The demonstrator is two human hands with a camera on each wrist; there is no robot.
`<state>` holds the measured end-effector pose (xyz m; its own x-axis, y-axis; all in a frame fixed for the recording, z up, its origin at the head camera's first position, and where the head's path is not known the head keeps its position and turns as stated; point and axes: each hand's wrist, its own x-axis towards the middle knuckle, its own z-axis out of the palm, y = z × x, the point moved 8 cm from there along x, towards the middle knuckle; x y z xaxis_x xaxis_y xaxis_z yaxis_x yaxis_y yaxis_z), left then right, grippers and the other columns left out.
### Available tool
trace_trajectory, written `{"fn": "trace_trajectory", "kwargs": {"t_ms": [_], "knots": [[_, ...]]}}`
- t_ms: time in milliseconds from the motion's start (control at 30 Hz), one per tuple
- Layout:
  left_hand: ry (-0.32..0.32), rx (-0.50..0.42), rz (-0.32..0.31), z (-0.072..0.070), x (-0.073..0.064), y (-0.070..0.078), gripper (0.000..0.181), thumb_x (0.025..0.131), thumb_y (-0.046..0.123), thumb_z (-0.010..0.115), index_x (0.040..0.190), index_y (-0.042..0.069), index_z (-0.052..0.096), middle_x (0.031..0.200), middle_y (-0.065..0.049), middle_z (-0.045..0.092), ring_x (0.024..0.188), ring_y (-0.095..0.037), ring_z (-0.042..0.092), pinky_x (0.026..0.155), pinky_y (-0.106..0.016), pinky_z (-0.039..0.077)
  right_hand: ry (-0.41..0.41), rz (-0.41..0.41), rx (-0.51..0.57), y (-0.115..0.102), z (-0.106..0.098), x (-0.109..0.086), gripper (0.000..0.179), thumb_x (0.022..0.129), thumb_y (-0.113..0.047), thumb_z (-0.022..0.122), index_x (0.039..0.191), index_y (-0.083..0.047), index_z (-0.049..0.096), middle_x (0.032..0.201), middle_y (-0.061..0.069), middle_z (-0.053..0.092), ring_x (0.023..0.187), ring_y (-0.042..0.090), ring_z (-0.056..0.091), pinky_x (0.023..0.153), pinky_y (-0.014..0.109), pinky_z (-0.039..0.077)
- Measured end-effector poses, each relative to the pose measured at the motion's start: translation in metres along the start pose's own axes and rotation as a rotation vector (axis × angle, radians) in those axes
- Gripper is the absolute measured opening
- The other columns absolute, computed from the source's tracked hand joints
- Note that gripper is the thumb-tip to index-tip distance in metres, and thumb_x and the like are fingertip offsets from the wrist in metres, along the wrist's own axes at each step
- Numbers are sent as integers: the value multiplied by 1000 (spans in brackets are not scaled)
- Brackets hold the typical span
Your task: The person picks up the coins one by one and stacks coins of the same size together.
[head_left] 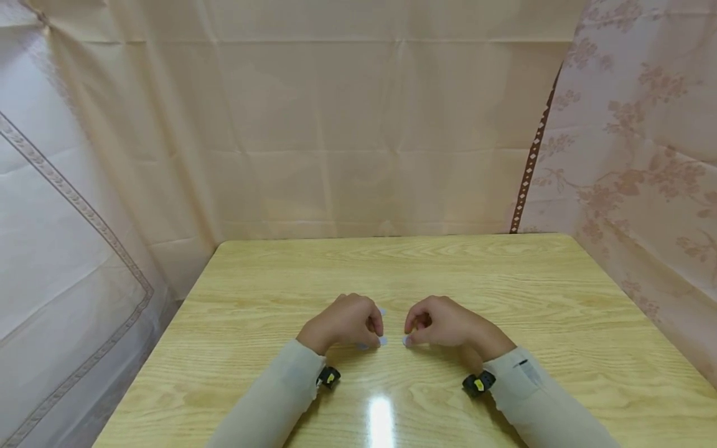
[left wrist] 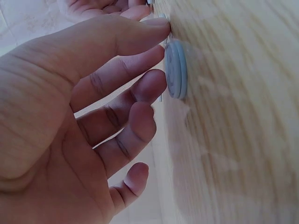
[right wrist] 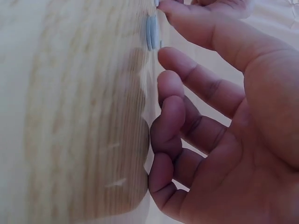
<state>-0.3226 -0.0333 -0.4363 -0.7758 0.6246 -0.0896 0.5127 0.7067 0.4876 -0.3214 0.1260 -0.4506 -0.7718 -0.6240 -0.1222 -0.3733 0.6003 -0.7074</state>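
Note:
Several small pale-blue discs lie near the middle of the table. My left hand (head_left: 348, 320) has thumb and index fingertip at one pale-blue disc (head_left: 383, 341), its other fingers loosely bent. Close under that hand sits a stack of two discs (left wrist: 175, 70), mostly hidden from the head view. Facing it, my right hand (head_left: 446, 320) pinches another pale-blue disc (head_left: 406, 340) low over the table; the right wrist view shows layered discs (right wrist: 152, 32) between its thumb and index finger. Just beyond the left fingers is one more disc (head_left: 383, 311), partly covered by the hand.
The wooden table (head_left: 476, 267) reaches back to a beige cloth (head_left: 358, 137). Patterned cloths hang at left and right. Black wrist straps (head_left: 329, 377) sit at the cuffs of both light sleeves. Light glares off the table's front (head_left: 381, 423).

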Motion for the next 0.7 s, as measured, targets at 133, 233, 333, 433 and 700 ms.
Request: {"fn": "trace_trajectory", "kwargs": {"t_ms": [133, 233, 333, 433, 700], "knots": [[2, 0, 5, 0, 0, 3, 13, 82, 20, 86, 79, 29, 77, 75, 25, 67, 75, 2, 61, 116, -62, 27, 40, -3, 9, 1, -6, 0, 7, 92, -29, 78, 92, -22, 76, 71, -4, 61, 58, 7, 49, 54, 24, 43], [7, 20, 1, -1, 0, 2, 14, 83, 21, 86, 77, 30, 77, 75, 26, 66, 76, 2, 60, 115, -62, 28, 73, -1, 10, 0, -11, 6, 5, 93, -23, 77, 93, -18, 76, 74, -2, 64, 61, 8, 51, 56, 24, 44], [9, 20, -1, 0, 0, 1, 16, 83, 21, 87, 76, 31, 76, 76, 26, 66, 77, 2, 60, 115, -63, 28, 86, 9, 13, -1, -14, 13, 5, 93, -21, 78, 95, -17, 76, 75, -3, 65, 63, 10, 53, 57, 26, 46], [5, 14, -3, 2, 0, 0, 16, 82, 23, 87, 76, 31, 76, 77, 25, 67, 77, 2, 61, 115, -64, 27, 82, 9, 13, -2, -14, 21, 6, 93, -18, 77, 99, -16, 76, 74, -2, 66, 62, 11, 53, 57, 27, 46], [5, 13, -5, 1, -2, 2, 15, 82, 23, 88, 78, 31, 76, 78, 24, 67, 75, 3, 61, 116, -70, 23, 98, 15, -29, -13, -11, 45, 11, 91, -17, 79, 102, -16, 77, 71, -2, 63, 61, 10, 52, 57, 26, 45]]}}
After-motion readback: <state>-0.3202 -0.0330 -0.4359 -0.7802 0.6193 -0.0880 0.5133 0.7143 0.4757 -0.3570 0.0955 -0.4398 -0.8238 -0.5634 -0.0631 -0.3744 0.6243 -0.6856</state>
